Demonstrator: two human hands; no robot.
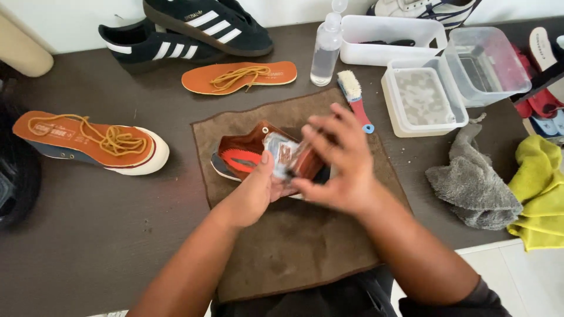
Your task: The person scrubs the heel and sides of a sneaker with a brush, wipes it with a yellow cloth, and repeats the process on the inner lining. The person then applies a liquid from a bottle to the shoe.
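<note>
My left hand [254, 191] grips a rust-orange sneaker [247, 154] lying on its side on a brown towel [294, 246], thumb pressed on its tongue area. My right hand [343, 161] hovers over the shoe's opening, fingers spread and blurred, touching a clear crinkled wrap or stuffing [281, 154] at the opening. Whether the right hand grips that material cannot be told. The shoe's heel end is hidden under my right hand.
A second sneaker with an orange insole and yellow laces [94, 141] lies left. Another insole with laces [238, 76], black striped shoes [194, 32], a spray bottle [326, 50], a brush [354, 97], plastic tubs [423, 100], a grey cloth [473, 182] and a yellow cloth [537, 194] surround the towel.
</note>
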